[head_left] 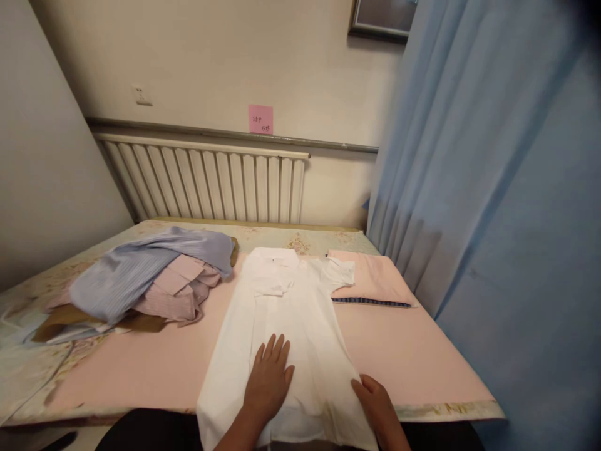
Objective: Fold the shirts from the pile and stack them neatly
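Note:
A white short-sleeved shirt (300,319) lies spread out with its collar (273,254) pointing away from me. Its left-side sleeve is folded inward across the body, while the other sleeve (342,272) sticks out to the right. My left hand (268,381) rests flat on the lower middle of the shirt, fingers stretched. At the lower right edge, my right hand (375,401) pinches the fabric between thumb and fingers. The hem hangs over the near edge of the bed.
Pink cloth (154,366) covers part of the flowered bed surface (300,241). Heaped clothes (154,266) lie at left, a folded pink piece (375,279) at right. A radiator (211,181) runs along the wall behind. A blue curtain (469,188) hangs at right.

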### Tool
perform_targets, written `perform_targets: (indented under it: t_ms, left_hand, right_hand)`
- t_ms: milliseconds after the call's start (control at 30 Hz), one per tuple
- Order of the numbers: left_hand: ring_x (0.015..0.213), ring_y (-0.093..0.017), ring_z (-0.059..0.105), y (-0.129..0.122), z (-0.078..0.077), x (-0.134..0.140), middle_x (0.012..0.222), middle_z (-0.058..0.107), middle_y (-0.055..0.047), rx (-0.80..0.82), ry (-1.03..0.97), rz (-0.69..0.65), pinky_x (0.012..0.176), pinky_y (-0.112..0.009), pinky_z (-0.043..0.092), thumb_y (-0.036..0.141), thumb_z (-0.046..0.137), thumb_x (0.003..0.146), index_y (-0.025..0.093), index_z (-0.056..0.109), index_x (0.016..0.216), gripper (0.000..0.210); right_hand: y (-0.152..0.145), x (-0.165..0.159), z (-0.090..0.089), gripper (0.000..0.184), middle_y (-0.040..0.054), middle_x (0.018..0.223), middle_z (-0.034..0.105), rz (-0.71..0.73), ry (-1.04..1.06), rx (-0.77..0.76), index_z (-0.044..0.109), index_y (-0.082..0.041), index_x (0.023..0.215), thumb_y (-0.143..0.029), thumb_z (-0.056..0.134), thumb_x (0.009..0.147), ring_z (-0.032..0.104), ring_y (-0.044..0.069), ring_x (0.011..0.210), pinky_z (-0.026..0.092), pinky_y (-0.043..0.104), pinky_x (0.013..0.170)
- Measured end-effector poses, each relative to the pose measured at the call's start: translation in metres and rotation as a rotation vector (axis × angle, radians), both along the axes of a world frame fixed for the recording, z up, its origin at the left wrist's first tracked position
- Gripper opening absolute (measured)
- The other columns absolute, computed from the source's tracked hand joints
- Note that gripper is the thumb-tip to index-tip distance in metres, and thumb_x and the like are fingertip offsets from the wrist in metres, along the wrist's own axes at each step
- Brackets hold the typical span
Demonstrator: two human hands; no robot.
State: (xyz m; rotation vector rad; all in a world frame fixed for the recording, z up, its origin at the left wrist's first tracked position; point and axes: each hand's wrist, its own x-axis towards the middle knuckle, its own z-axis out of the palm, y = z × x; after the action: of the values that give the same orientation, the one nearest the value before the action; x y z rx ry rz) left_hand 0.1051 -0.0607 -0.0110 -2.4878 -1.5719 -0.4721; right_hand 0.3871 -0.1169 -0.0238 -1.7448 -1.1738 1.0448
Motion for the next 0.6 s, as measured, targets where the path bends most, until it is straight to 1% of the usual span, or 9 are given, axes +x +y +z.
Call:
perform_targets:
  t_ms: [200,400,600]
  left_hand:
    - [0.138,-0.027,0.031,-0.0002,0.0004,0.0001,0.147,0.041,-0.007,-0.004,0.004,-0.001,0.110,-0.049,0.030,0.036,0.036,0.093,0.020,0.043,0.140,0.050]
    - [0.137,-0.027,0.032,-0.0001,0.0011,0.0006,0.146,0.043,-0.007,-0.003,0.005,0.009,0.109,-0.049,0.031,0.035,0.039,0.091,0.021,0.044,0.139,0.050]
    - [0.138,-0.027,0.030,-0.0004,0.0007,0.0009,0.148,0.041,-0.006,-0.009,0.008,0.013,0.110,-0.048,0.029,0.035,0.039,0.091,0.022,0.043,0.139,0.050]
  right_hand:
    - [-0.0002,0.0003,0.0010,0.034,-0.0014,0.060,0.052,0.008,0.017,0.003,0.055,-0.020,0.065,-0.053,0.049,0.069,0.048,0.017,0.062,0.038,0.026,0.057]
    - [-0.0002,0.0014,-0.0007,0.035,-0.0011,0.062,0.054,0.015,-0.003,0.002,0.056,-0.019,0.066,-0.052,0.048,0.071,0.048,0.016,0.062,0.038,0.026,0.056]
    - [-0.0016,0.0003,0.0012,0.034,-0.0019,0.061,0.053,0.010,-0.008,0.008,0.056,-0.019,0.066,-0.051,0.048,0.071,0.049,0.016,0.062,0.038,0.025,0.056]
